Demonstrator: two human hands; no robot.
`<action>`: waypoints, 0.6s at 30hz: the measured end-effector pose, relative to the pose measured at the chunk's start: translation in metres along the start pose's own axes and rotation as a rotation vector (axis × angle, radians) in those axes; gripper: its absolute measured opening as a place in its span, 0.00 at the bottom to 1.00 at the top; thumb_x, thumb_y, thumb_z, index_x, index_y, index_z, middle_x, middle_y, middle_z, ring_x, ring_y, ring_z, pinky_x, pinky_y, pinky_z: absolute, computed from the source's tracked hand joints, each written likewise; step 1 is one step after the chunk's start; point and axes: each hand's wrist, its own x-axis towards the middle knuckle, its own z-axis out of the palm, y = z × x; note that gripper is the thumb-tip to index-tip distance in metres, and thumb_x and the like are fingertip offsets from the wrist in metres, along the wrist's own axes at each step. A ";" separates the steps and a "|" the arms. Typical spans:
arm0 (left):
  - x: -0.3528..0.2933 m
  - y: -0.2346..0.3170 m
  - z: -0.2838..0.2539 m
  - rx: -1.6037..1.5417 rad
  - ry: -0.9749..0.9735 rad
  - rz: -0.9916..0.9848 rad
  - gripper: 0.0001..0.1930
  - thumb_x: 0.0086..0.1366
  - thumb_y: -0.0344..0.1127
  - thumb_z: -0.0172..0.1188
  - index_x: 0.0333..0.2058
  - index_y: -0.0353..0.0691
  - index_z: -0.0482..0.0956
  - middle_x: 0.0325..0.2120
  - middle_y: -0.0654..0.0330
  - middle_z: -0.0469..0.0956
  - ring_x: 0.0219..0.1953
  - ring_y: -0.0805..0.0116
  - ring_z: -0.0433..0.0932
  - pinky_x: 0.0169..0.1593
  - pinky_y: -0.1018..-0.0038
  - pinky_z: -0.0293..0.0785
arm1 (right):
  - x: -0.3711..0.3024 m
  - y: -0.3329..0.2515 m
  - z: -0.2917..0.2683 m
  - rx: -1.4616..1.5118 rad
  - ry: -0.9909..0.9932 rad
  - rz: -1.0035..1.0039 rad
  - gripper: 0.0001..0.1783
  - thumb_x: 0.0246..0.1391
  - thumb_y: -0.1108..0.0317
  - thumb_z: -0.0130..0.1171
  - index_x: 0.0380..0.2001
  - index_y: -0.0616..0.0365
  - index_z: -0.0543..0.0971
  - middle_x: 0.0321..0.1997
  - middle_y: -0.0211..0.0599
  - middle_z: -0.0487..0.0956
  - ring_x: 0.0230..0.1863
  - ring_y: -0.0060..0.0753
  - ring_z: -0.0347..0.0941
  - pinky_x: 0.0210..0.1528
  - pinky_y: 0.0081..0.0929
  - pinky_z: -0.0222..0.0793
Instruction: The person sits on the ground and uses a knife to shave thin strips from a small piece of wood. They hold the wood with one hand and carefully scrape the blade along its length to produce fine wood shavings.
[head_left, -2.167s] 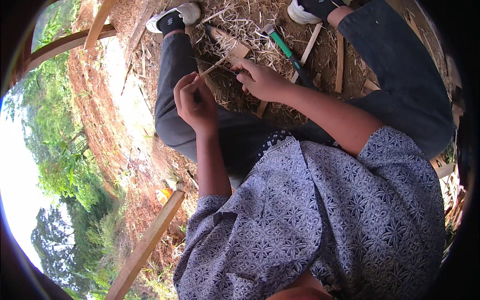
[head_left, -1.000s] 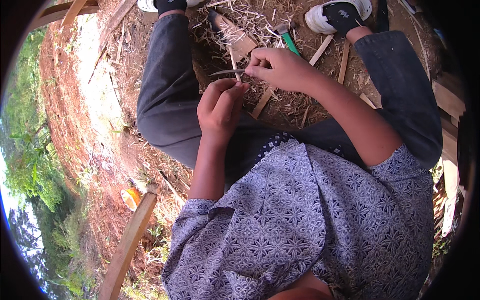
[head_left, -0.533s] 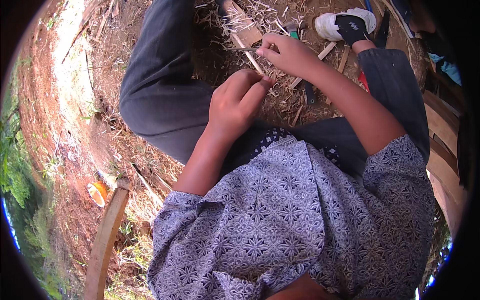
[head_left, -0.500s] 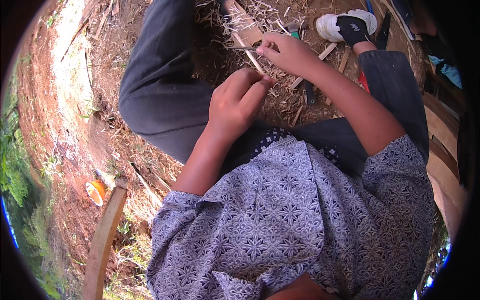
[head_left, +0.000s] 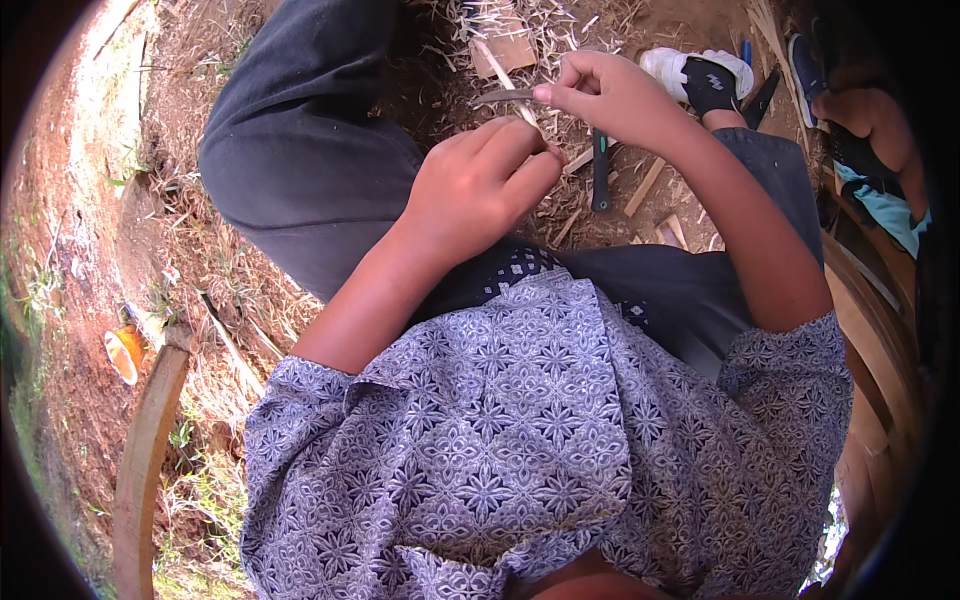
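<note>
In the head view, the left hand (head_left: 485,190) is closed on the near end of a thin wooden stick (head_left: 491,60), which slants out over the wooden board (head_left: 516,50). The right hand (head_left: 620,98) pinches a small knife (head_left: 503,96), its blade crossing the stick just nearside of the board. Clean paring probably wants a shallow blade angle and light strokes away from the left fingers. The knife's handle is hidden; the board's far end is cut off; whether the stick touches it, I cannot tell.

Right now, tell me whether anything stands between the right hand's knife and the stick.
Nothing visible: the knife in the right hand crosses the stick, whose near end the left hand holds; contact is unclear.
</note>
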 end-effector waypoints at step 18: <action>-0.007 0.007 0.020 -0.033 -0.065 0.058 0.10 0.57 0.31 0.70 0.28 0.41 0.74 0.28 0.62 0.73 0.29 0.66 0.78 0.27 0.70 0.77 | 0.002 0.006 0.017 -0.165 0.041 -0.039 0.23 0.60 0.43 0.66 0.31 0.54 0.82 0.22 0.32 0.78 0.24 0.29 0.73 0.29 0.33 0.66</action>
